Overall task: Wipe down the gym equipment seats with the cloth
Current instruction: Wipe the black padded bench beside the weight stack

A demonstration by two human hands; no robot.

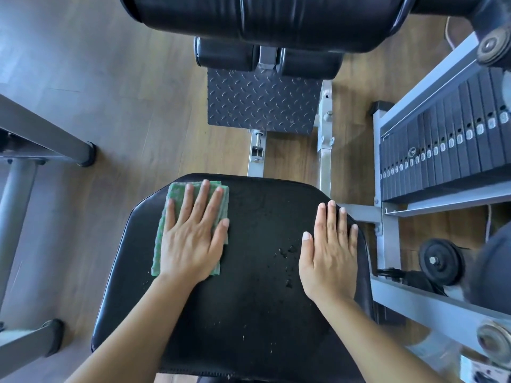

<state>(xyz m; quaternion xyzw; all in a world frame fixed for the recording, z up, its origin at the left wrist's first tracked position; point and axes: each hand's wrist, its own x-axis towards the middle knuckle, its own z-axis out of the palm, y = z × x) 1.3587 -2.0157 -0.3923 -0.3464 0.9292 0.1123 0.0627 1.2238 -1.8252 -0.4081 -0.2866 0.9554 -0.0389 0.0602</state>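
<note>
The left hand (190,239) lies flat with fingers straight and spread, pressing a folded green cloth (177,205) onto the far left part of the black padded seat (249,313). The cloth shows past the fingertips and along the outer side of the hand, reaching close to the seat's left edge. The right hand (330,255) rests palm down on the seat's right side, fingers straight and close together, holding nothing; its fingertips reach near the seat's far right edge. Between the two hands the seat surface carries scattered water droplets (287,250), thickest just beside the right thumb.

Beyond the left hand's fingertips, past the seat edge, stands a grey diamond-pattern footplate (262,100), and farther still black leg roller pads (265,20). Outward of the right hand, a grey steel frame (387,239) runs close along the seat, carrying a weight stack (448,150) of dark plates and a black pulley wheel (441,261). Outward of the left hand, well apart across the wooden floor (110,92), are the grey legs of another machine (49,134).
</note>
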